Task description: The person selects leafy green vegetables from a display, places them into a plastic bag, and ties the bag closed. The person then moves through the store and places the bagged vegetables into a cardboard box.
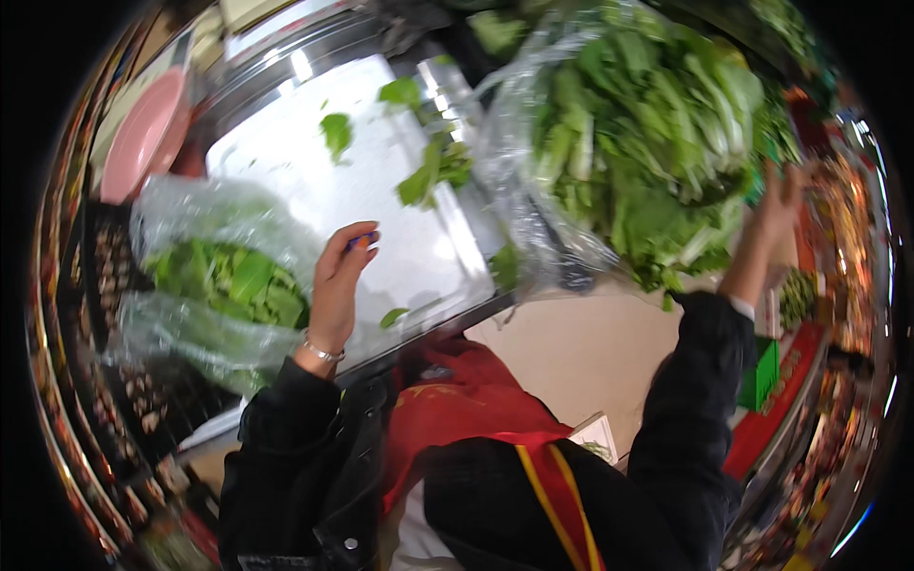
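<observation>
My left hand point(341, 268) is above the left part of a white board point(285, 185), its fingers closed around a small blue-and-orange object point(363, 241), mostly hidden by them. To the left of that hand, an open clear plastic bag point(207, 196) holds cut leafy greens point(243, 282). On the right, my right hand point(778, 196) reaches to the edge of a large heap of leafy greens with pale stems point(643, 121). Its fingers are spread and blurred; whether they touch the leaves is unclear. Clear plastic sheeting point(510, 143) lies along the heap's left side.
Loose leaves point(335, 134) lie on the board, with more leaf scraps point(435, 171) along its right edge. A pink plastic basin point(146, 135) stands at far left, near black crates point(136, 385). Lower right are a green box point(758, 375) and a red shelf edge point(778, 400).
</observation>
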`<move>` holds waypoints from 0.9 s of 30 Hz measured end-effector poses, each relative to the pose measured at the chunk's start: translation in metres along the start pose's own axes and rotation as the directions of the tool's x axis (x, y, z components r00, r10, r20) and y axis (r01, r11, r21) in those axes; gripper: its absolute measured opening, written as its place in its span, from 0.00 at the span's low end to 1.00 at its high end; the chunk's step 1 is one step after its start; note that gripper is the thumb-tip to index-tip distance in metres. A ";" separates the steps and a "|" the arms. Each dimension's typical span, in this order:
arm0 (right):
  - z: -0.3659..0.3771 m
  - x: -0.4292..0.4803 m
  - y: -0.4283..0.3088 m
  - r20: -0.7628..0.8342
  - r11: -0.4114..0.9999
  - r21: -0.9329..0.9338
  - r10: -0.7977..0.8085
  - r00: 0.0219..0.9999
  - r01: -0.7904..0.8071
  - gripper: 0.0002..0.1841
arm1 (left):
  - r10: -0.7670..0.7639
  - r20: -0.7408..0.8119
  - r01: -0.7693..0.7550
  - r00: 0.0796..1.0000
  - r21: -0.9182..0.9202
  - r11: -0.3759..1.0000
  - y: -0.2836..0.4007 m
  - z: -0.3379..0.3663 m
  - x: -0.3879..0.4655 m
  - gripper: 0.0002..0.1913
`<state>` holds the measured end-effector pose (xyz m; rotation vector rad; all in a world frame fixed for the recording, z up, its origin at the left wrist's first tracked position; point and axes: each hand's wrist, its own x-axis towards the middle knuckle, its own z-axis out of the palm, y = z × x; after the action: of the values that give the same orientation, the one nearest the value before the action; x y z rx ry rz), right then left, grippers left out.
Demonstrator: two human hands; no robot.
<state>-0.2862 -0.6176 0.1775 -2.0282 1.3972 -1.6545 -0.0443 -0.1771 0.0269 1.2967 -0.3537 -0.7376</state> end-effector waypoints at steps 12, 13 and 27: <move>0.077 -0.352 0.020 0.983 0.876 0.131 -0.177 0.057 0.464 0.21 | -0.084 0.312 -0.277 0.946 0.917 0.287 -0.125 -0.043 -0.035 0.16; 0.081 -0.357 0.033 0.999 0.759 0.044 -0.019 -0.045 0.650 0.21 | -0.065 0.326 -0.295 0.943 0.911 0.288 -0.132 -0.046 -0.037 0.14; 0.181 -0.334 -0.045 0.801 0.804 0.531 -0.579 0.151 0.266 0.28 | -0.004 0.065 -0.038 0.998 0.632 0.774 -0.121 -0.047 -0.020 0.05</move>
<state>-0.0909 -0.4197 -0.0854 -2.5696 0.0872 -0.2759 -0.0651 -0.1405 -0.0976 1.9097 -0.7090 -0.6644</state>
